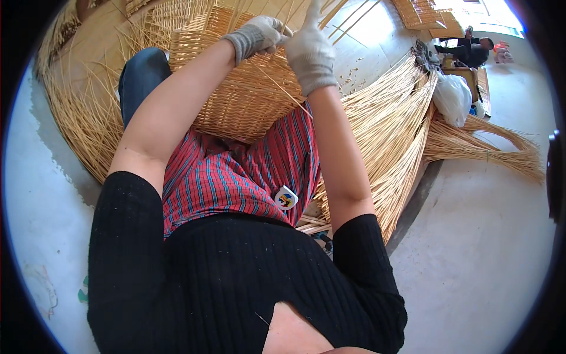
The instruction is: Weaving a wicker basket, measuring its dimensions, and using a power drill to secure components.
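A half-made wicker basket (242, 106) of tan strands rests against my knees, its upright stakes (354, 23) fanning out past the top edge of the view. My left hand (259, 38), in a pale knitted glove with a grey cuff, is closed at the basket's upper part, its fingers pinched on a thin wicker strand. Close beside it, almost touching, is my right hand (310, 53) in a similar glove. One of its fingers points up among the stakes; the others curl away, and what they grip is hidden. A loose strand (280, 84) slants across the woven side below both hands.
Long bundles of wicker (389, 130) lie on the floor to my right, with a looped bundle (489, 144) farther out. More loose strands (82, 124) spread at the left. A white plastic bag (453, 99) sits by a wooden box. Another person (471, 52) sits at the far right.
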{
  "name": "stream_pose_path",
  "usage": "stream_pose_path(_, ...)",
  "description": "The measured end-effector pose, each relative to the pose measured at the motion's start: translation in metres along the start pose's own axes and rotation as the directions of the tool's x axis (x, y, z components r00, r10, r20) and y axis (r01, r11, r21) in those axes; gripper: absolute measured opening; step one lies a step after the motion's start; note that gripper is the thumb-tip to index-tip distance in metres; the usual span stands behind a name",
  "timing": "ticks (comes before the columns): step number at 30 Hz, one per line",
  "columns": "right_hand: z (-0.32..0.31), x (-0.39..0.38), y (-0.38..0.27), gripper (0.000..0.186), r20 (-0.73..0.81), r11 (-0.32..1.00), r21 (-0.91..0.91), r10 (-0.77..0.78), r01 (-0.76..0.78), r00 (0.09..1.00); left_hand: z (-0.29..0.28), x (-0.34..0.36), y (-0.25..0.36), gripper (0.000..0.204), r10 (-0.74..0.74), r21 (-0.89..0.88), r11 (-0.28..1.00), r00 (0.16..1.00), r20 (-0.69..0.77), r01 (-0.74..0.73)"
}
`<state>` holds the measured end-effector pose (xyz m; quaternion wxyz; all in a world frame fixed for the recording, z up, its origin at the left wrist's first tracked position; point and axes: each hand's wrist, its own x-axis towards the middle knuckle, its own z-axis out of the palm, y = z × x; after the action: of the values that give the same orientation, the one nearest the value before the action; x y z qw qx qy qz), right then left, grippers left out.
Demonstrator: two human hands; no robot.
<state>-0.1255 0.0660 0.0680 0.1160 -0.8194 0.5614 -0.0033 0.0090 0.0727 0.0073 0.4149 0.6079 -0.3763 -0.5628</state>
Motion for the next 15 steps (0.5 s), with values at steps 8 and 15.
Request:
stream_pose_path(8, 0.015, 0.003, 0.056, 0.041, -0.661, 0.710, 0.500, -0.058, 0.496, 0.748, 0.004, 0.007, -0.004, 0.032, -0.067, 0.180, 0.982, 0.998, 0.022, 0.062)
stream_pose_path(15, 0.044, -0.038, 0.131, 0.016, -0.099, 0.221, 0.975, 0.281, 0.036, 0.955, 0.031, -0.031, -0.014, 0.042, 0.591, 0.755, 0.607, 0.775, -0.222, -0.247)
